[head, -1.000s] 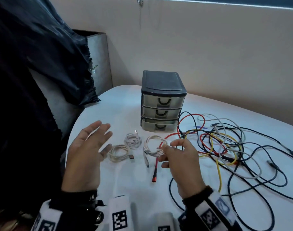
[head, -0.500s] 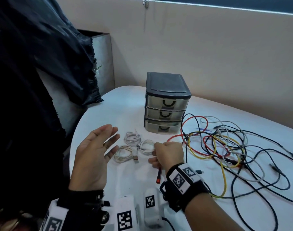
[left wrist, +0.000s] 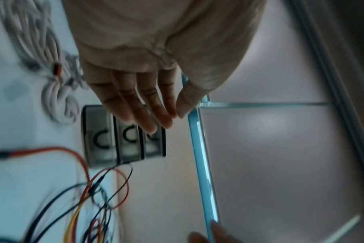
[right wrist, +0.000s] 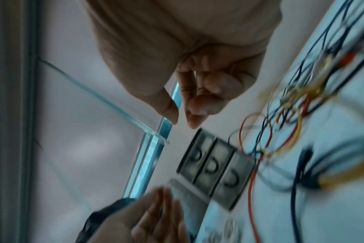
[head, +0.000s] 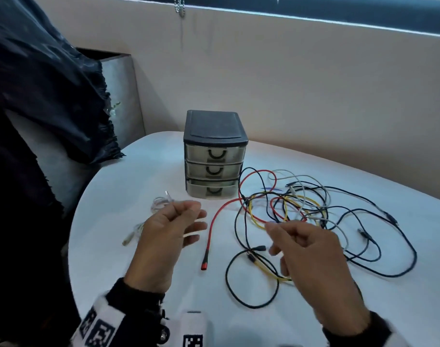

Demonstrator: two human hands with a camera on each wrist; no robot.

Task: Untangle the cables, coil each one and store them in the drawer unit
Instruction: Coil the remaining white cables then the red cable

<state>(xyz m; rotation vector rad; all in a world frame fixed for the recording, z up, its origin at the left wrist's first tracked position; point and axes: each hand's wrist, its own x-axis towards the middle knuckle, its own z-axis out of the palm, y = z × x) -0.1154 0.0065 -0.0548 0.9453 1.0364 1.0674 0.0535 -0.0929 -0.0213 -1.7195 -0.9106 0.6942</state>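
The dark-topped drawer unit (head: 215,156) stands at the back of the white table (head: 129,186) with its three drawers closed. A tangle of black, red, yellow and grey cables (head: 301,209) lies to its right. A red cable (head: 210,231) trails out toward me. Coiled white cables (head: 161,202) lie left of the unit, partly hidden behind my left hand (head: 189,221). That hand hovers over them with straight fingers and holds nothing (left wrist: 139,98). My right hand (head: 301,249) hangs above the near edge of the tangle, fingers loosely curled and empty (right wrist: 197,92).
A dark cloth (head: 51,96) hangs over the left side by the table's edge. A beige wall (head: 289,83) runs close behind the drawer unit. A black cable loop (head: 251,279) lies near my right wrist.
My right hand has let go of the white coil beside the other coils and has moved right, over the tangle. My left hand has drifted right, above the coils.
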